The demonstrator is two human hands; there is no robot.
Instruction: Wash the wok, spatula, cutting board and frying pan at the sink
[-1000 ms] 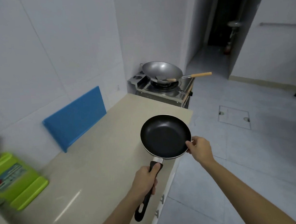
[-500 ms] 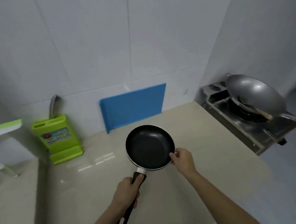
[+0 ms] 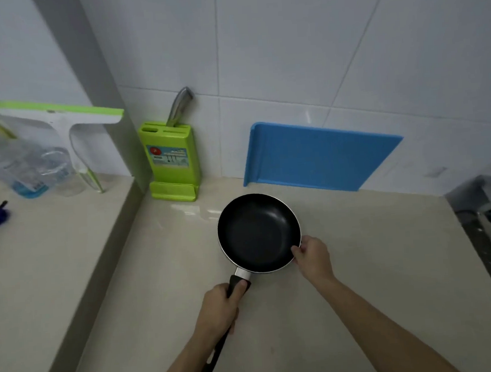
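Black round non-stick frying pan [image 3: 258, 232] with a silvery rim sits level over the beige stone countertop [image 3: 372, 235]; whether it rests on the surface or is held just above it cannot be told. Pan interior looks bare.

Left hand [image 3: 218, 311]: fingers and thumb wrapped round the pan's black handle [image 3: 218, 347], close to the metal neck; the handle's looped end shows below the wrist.

Right hand [image 3: 313, 256]: pinching the pan's rim on its right side, thumb on the inside edge, fingers curled beneath.

Blue rectangular plastic cutting board [image 3: 318, 157] stands on its long edge, leaning against the white tiled wall [image 3: 287, 52], behind the pan and apart from it.

Left of the board: lime-green plastic knife block [image 3: 171, 159] against the wall, 1 metal knife handle [image 3: 179, 104] sticking out of a top slot.

Raised ledge at far left: green-and-white squeegee [image 3: 59, 117], clear plastic bottle [image 3: 31, 169] with blue liquid, blurred.

Steel stove edge [image 3: 484, 215] at right margin, partly cut off.
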